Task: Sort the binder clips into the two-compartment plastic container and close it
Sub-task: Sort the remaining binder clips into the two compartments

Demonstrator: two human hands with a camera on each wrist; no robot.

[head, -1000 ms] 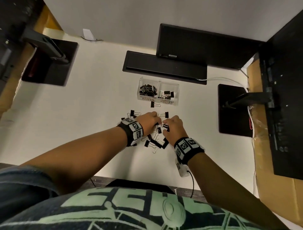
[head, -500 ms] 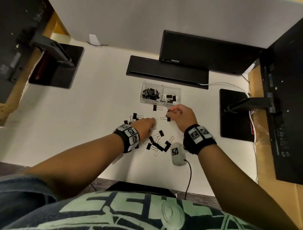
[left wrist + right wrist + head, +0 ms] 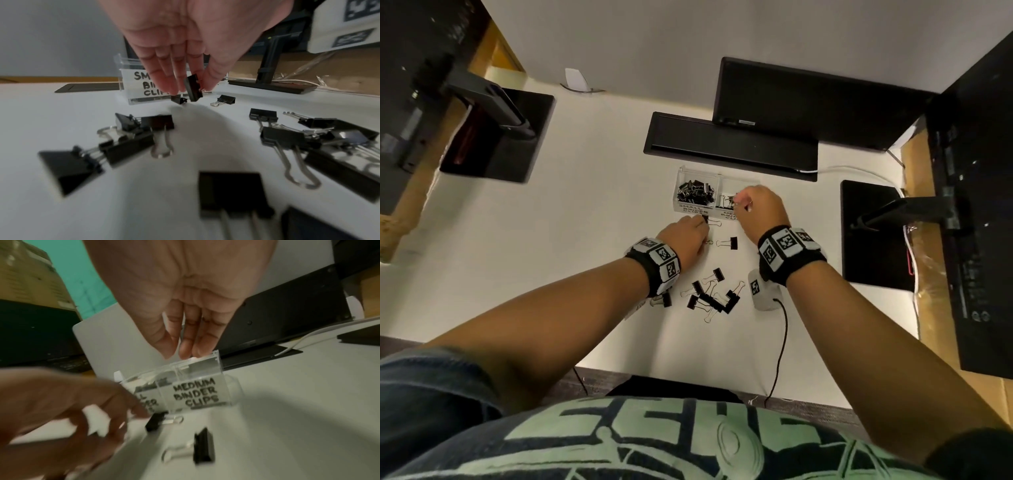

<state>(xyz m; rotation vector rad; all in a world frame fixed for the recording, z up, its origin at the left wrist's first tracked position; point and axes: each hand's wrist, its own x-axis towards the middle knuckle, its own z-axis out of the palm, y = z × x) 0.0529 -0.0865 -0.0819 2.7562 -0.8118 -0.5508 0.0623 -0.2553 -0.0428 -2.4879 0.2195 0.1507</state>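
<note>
A small black metal binder clip (image 3: 193,88) is pinched by the left hand (image 3: 686,236) just before the clear two-compartment plastic container (image 3: 690,205) on the white table (image 3: 585,222). The right hand (image 3: 758,207) is held above the medium compartment, fingers extended downward, nothing visibly gripped.

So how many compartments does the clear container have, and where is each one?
2. The left compartment, labelled for small binder clips, holds a dense pile. The right compartment, labelled medium, holds a few clips and is partly hidden under the right hand.
</note>
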